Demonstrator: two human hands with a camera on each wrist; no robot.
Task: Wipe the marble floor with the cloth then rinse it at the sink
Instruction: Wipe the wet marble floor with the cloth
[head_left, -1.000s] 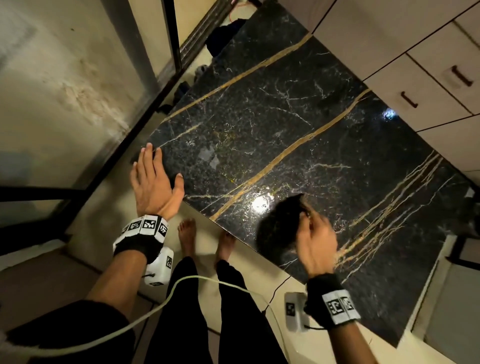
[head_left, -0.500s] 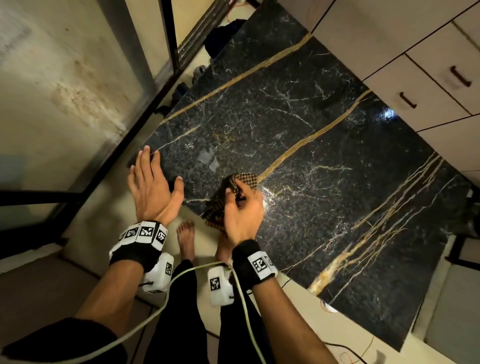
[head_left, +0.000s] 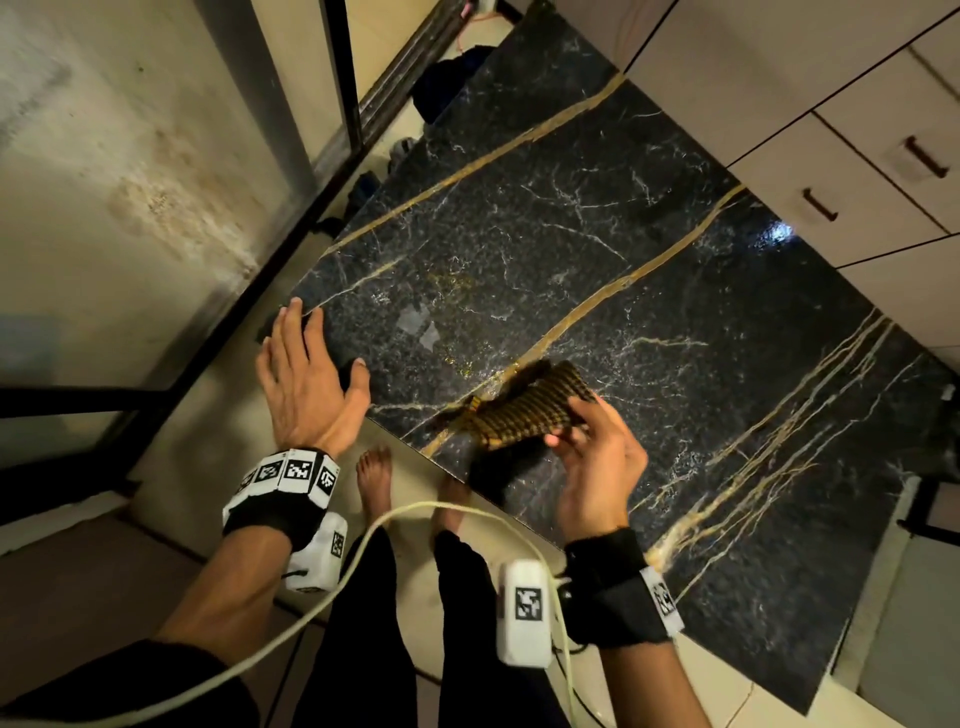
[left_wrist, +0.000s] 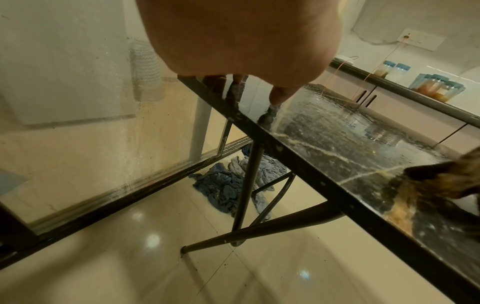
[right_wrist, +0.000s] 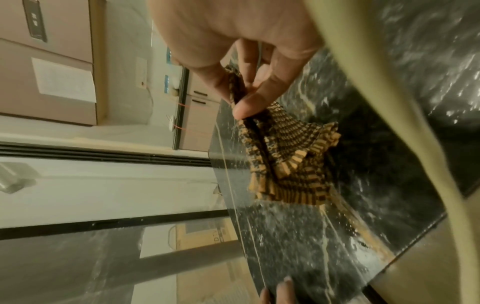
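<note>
Our right hand (head_left: 597, 467) pinches the checked cloth (head_left: 524, 410) against the black marble counter (head_left: 649, 291) near its front edge. Our left hand (head_left: 306, 379) lies flat, fingers straight, on the counter's front left corner. Beyond stand cream drawers (head_left: 831, 171), a glass door (head_left: 130, 182), and blue rags (left_wrist: 228, 185) on the tiled floor (left_wrist: 130, 257).

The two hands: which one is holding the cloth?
The right hand, pinching the checked yellow-and-black cloth just above the marble top. The left hand rests flat on the corner, holding nothing.
</note>
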